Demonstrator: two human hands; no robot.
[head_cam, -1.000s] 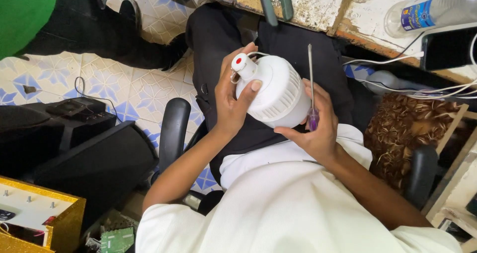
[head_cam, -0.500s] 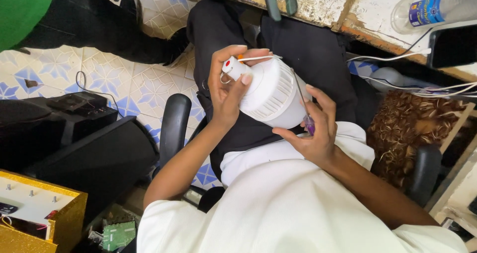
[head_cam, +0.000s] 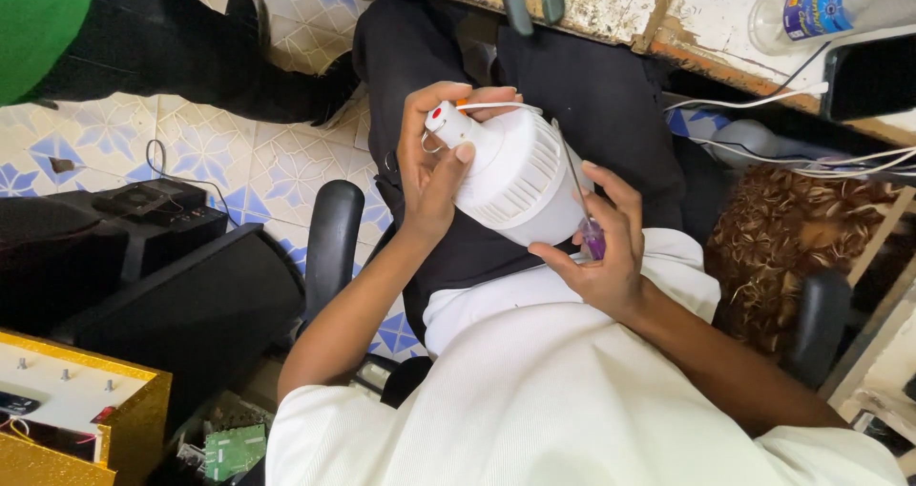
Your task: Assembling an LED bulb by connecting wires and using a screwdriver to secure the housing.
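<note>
The person sits and holds a big white ribbed plastic lamp bulb (head_cam: pixel 515 181) over the lap; the left hand (head_cam: pixel 434 162) grips its narrow neck; the right hand (head_cam: pixel 601 248) steadies the wide end while closed on a thin purple-handled screwdriver (head_cam: pixel 584 209); it looks like checking the bulb; next the tip needs careful aim.

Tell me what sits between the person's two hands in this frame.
In the head view, a white ribbed lamp bulb fills the gap: the left hand grips its narrow end, the right hand, holding a purple-handled screwdriver, cradles its body.
</note>
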